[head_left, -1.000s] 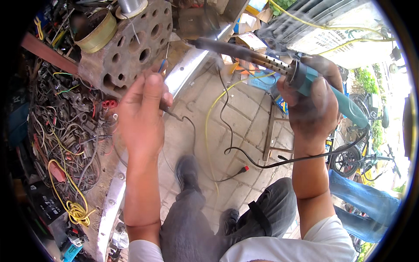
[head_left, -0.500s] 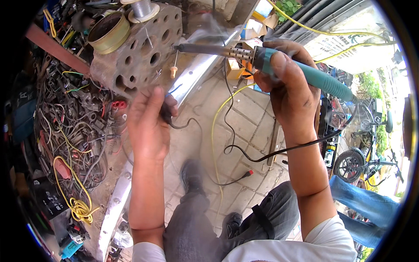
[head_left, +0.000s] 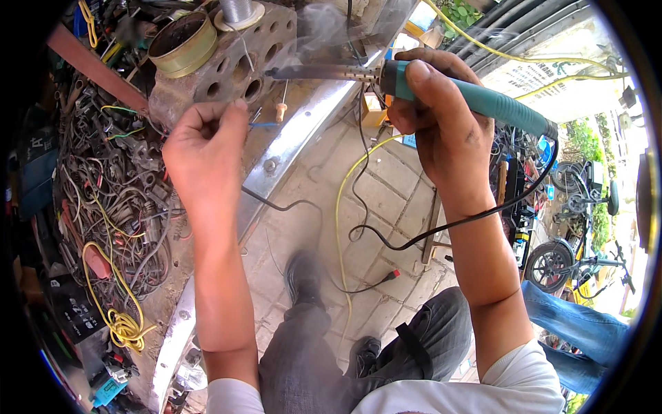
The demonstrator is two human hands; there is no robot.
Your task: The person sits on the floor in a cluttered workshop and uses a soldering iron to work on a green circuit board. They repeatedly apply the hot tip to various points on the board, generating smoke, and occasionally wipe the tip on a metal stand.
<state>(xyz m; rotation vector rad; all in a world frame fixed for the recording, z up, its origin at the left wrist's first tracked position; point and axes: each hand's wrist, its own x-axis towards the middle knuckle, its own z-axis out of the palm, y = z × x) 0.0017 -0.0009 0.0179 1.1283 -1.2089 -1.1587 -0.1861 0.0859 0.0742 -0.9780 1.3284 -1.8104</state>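
My right hand (head_left: 448,127) grips a soldering iron (head_left: 476,100) by its teal handle. The iron's dark tip points left, close to a rusty metal block (head_left: 200,93) full of round holes. Smoke drifts around it. My left hand (head_left: 207,141) is closed, thumb and fingers together, in front of the block; what they hold, if anything, is hidden. Just past those fingertips lie thin wire ends and a blue wire (head_left: 263,125). A solder spool (head_left: 238,12) stands on the block, its strand hanging down. Below the iron's tip is a thin rod with a tan knob (head_left: 281,112).
A brass-coloured round tin (head_left: 182,45) sits on the block. Tangled cables and parts (head_left: 114,193) cover the bench's left. A metal strip (head_left: 272,164) edges the bench. A black cord (head_left: 396,247) hangs from the iron; a yellow cable (head_left: 337,200) crosses the paving. Another person's jeans (head_left: 576,328) show at right.
My left hand has moved left and up toward the block, and the dark cable formerly in it now runs over the bench edge. The soldering iron has shifted slightly left.
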